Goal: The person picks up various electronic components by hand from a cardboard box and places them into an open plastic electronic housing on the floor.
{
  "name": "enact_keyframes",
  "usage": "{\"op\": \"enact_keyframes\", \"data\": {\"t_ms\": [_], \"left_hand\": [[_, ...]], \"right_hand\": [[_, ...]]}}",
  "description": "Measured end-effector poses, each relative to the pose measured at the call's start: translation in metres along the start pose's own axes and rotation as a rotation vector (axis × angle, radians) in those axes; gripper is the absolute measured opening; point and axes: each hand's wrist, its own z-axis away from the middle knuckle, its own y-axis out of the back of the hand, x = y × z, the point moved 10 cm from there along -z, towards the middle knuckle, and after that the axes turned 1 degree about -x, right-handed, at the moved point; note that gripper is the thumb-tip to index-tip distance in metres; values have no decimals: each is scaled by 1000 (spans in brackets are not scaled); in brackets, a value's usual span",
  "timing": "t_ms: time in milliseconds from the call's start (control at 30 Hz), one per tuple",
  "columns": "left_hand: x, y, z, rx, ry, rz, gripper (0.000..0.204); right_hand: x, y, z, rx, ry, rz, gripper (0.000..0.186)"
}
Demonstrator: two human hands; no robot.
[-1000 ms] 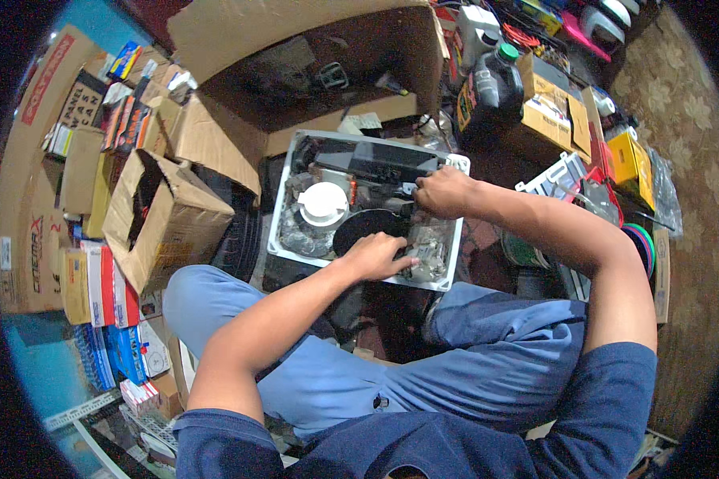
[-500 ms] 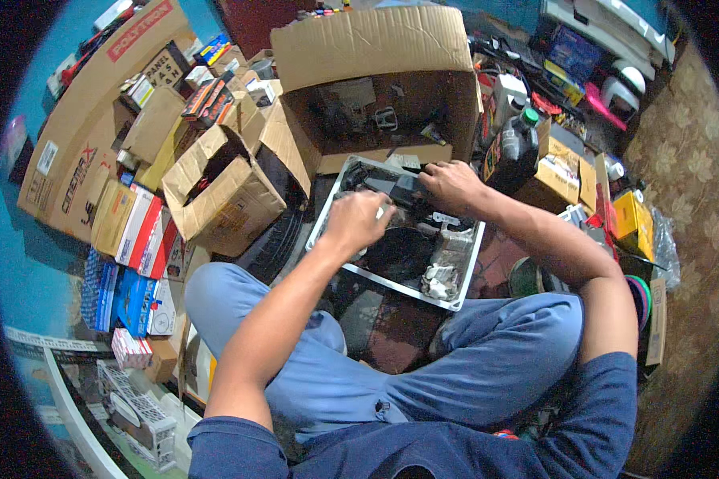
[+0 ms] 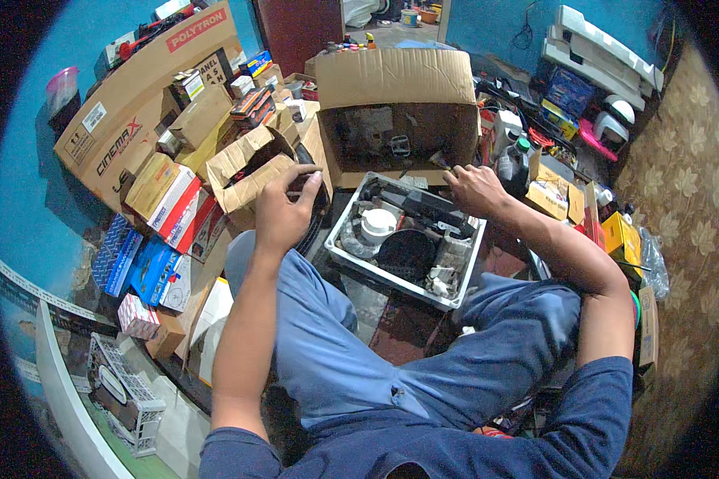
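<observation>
A white rectangular tray (image 3: 391,290) lies in front of my crossed legs. In it are a white round part (image 3: 378,225), a black round dish-like part (image 3: 406,253), long black pieces (image 3: 430,209) and a clear plastic bag (image 3: 454,249). My left hand (image 3: 286,211) is raised left of the tray, in front of an open cardboard box (image 3: 244,188). Its fingers are curled toward the thumb; what they hold, if anything, is unclear. Above the tray's far right corner is my right hand (image 3: 478,191), fingers pinched together, their contents too small to name.
A large open carton (image 3: 395,76) stands behind the tray. Stacked small boxes (image 3: 164,203) and a flat brown carton (image 3: 96,148) crowd the left. To the right are a dark bottle (image 3: 517,164), a yellow box (image 3: 621,239) and a white helmet-like object (image 3: 615,120).
My left hand has moved from over the tray up and left toward the open box, uncovering the white round part. The right hand stays by the far right corner. The view has shifted upward.
</observation>
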Motion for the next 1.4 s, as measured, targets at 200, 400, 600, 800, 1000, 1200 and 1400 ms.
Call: {"op": "enact_keyframes", "data": {"t_ms": [200, 400, 600, 800, 1000, 1200, 1400], "left_hand": [[-7, -34, -48, -203, -73, -147, 28], [-48, -133, -106, -511, -161, -468, 31], [-176, -252, -118, -927, -210, -773, 31], [-259, -343, -122, -936, -208, -799, 26], [-295, -403, -136, -1170, 65, -814, 40], [-379, -452, -144, -934, 201, -609, 42], [-404, -482, -136, -876, 294, -292, 41]], "right_hand": [[-1, -23, -23, 33, 69, 53, 34], [5, -96, -64, 13, 17, -126, 32], [-7, -182, -120, -274, -172, -356, 34], [29, -271, -154, -273, -536, -812, 39], [69, -372, -160, -211, -547, -784, 49], [66, -371, -216, -156, -493, -787, 47], [55, -403, -254, -291, -464, -652, 54]]}}
